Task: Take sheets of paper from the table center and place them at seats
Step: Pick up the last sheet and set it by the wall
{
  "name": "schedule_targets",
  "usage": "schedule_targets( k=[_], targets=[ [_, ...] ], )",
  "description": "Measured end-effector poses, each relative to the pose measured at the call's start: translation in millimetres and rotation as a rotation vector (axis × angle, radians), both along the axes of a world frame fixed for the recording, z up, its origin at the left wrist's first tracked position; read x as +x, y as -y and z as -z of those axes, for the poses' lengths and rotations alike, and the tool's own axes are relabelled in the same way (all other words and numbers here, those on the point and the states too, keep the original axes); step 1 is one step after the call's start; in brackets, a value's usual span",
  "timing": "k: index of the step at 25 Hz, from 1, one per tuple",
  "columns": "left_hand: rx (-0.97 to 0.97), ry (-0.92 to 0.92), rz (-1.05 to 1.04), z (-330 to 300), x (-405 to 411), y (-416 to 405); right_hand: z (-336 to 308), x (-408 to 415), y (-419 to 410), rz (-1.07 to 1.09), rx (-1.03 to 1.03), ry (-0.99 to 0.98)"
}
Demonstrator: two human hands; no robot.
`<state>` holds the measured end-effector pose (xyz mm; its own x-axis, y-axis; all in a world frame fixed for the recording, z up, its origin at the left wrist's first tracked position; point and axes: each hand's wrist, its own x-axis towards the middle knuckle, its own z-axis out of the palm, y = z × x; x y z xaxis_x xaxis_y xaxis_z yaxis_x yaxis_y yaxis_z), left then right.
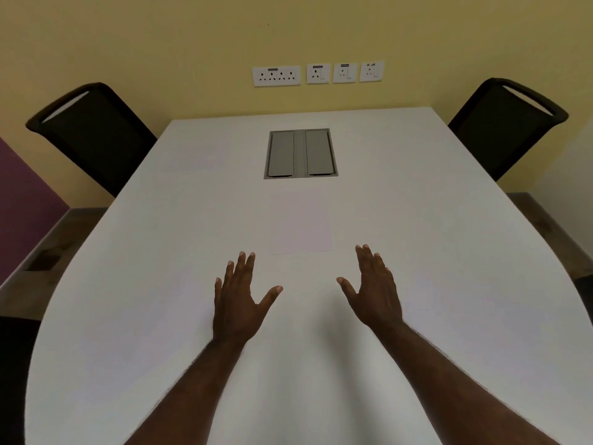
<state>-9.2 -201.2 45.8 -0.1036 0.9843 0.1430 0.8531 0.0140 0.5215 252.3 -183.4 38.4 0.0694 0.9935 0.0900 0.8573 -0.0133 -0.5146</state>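
A white sheet of paper [301, 223] lies flat at the middle of the white table [433, 284], barely distinct from the tabletop; I cannot tell whether it is one sheet or a stack. My left hand [239, 300] hovers palm down just below and left of the paper's near edge, fingers spread and holding nothing. My right hand [373, 289] is stretched out below and right of the paper's near right corner, also spread and empty. Neither hand touches the paper.
A grey cable box [300, 153] with two lids is set into the table beyond the paper. Black chairs stand at the far left [93, 136] and far right [503, 126]. Wall sockets [317, 73] line the yellow wall behind.
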Motion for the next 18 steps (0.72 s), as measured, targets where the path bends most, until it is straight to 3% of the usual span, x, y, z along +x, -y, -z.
schedule_targets(
  k=[11,18],
  targets=[
    [-0.117,-0.053,-0.021,86.0,-6.3,-128.5,80.3,-19.6,-131.8,0.053,-0.107,-0.011],
    [-0.117,0.056,-0.141,116.5,5.5,-217.9,108.4,-26.5,-213.9,0.148,-0.160,-0.035]
  ],
)
